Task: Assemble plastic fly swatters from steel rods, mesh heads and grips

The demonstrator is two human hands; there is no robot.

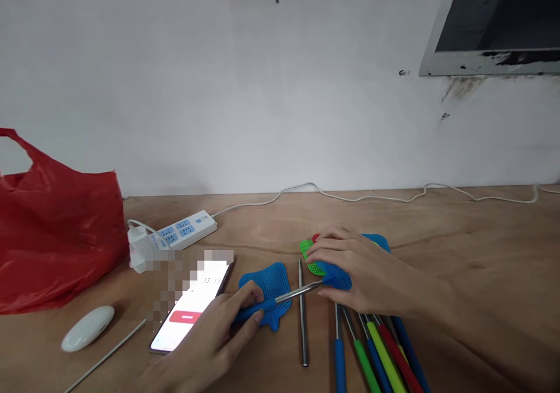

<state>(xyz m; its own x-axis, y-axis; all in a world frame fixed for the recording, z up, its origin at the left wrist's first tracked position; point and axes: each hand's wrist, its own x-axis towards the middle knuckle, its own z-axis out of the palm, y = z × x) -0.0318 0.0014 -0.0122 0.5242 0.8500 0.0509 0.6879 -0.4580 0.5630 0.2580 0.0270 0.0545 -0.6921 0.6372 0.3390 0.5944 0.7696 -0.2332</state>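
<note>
My left hand (227, 329) is closed round the blue grip of a fly swatter handle (297, 292), its metal rod pointing right. At the rod's tip is a blue mesh fly swatter head (339, 279), and my right hand (350, 262) has its fingers closed on that head. Whether the rod sits inside the head's socket I cannot tell. A loose blue swatter head (273, 282) lies beneath the held handle. Between my hands a bare metal rod (303, 323) rests on the table. Below my right hand lie several fly swatters with coloured grips (367, 367), their heads partly covered by that hand.
A lit phone (196, 305) lies beside my left forearm. Farther left are a white oval device (87, 327), a white power strip (188, 230) with a plugged-in charger, and a red plastic bag (61, 224). A white cable (350, 197) runs along the wall.
</note>
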